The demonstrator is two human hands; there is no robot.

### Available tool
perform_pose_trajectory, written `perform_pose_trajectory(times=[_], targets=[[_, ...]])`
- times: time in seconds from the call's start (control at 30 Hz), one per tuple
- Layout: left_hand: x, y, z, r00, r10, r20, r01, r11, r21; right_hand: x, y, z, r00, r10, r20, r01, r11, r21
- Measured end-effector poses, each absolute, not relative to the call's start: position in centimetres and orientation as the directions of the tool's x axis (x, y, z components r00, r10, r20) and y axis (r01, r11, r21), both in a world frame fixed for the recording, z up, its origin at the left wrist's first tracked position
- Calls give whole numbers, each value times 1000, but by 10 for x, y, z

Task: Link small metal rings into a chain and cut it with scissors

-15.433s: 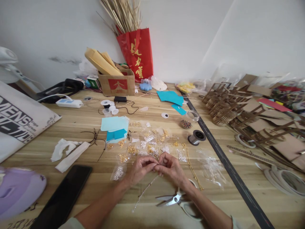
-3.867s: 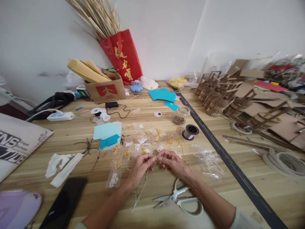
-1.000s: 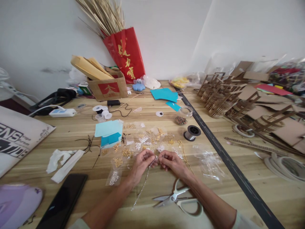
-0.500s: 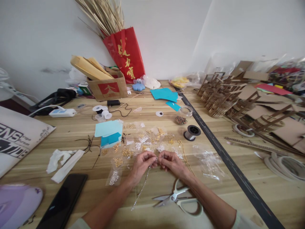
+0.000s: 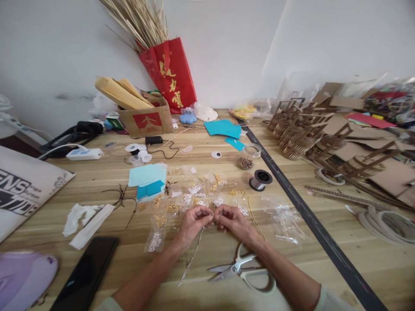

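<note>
My left hand is closed in a pinch on the end of a thin silver chain, which hangs down from it onto the wooden table. Close against it, my right hand is also pinched; whatever lies between its fingertips is too small to name. Small bags of silver and gold findings lie beyond and left of the hands. Open scissors rest below my right hand. A gold chain lies beside the right wrist.
A wire spool and a bead jar stand behind my right hand. At the left lie a black phone and white strips. Wooden baskets crowd the right; a red bag stands at the back.
Both hands keep nearly the same place. The fingertips have shifted very slightly against each other.
</note>
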State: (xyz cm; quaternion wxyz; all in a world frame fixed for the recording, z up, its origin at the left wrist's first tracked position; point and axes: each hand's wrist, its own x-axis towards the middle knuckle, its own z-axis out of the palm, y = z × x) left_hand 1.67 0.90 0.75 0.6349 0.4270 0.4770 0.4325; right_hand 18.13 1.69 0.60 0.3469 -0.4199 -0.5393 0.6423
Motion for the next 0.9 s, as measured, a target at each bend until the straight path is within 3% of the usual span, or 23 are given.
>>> perform_pose_trajectory(times=[0.53, 0.9], targets=[[11, 12, -1, 108, 978, -177, -170, 194, 966, 184, 17, 8, -376, 912, -163, -4, -178, -984], [10, 14, -5, 115, 990, -80, -85, 90, 992, 181, 14, 9, -378, 919, -110, 61, -94, -994]])
